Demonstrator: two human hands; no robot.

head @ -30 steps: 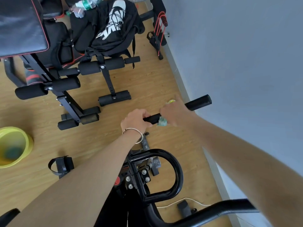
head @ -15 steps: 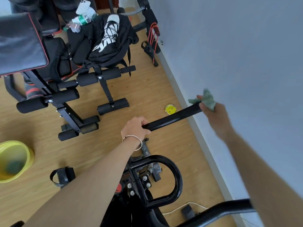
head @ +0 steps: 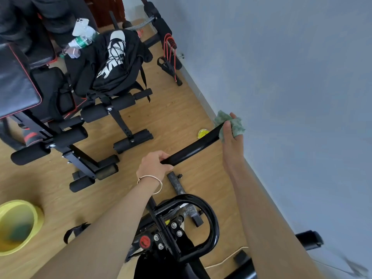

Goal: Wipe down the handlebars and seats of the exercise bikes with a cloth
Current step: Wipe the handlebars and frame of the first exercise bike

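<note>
- Clenching the left hand [head: 154,165] round the near end of a black handlebar [head: 193,148], with a thin bracelet [head: 153,183] at the wrist.
- Grasping a crumpled green cloth [head: 231,123] in the right hand [head: 231,137], with fingers curled into its folds.
- Holding that cloth bunched over the far tip of the bar, close to a grey wall [head: 281,77] and above a wood floor [head: 181,109].
- Standing on the floor at lower left, well apart from the bike: a yellow basin [head: 38,220], open side up.
- Lying in the bottom of the basin: a dark green shape [head: 19,231], too blurred to identify.
- Lying on the floor just past the bar, near the foot of the wall: a small yellow round item [head: 203,133].
- Below both forearms: a glossy black loop [head: 214,224] of the bike frame, with silver bolts and a red knob [head: 145,241] just beside it.
- Heaped on a bench [head: 120,103] at upper left: a black bag [head: 112,63] with white lettering, closed as far as visible.
- Resting at the bag's top edge: a clear bottle [head: 82,40] with a green label, contents impossible to make out.
- Poking out at lower right against the wall: a second black grip [head: 310,239].
</note>
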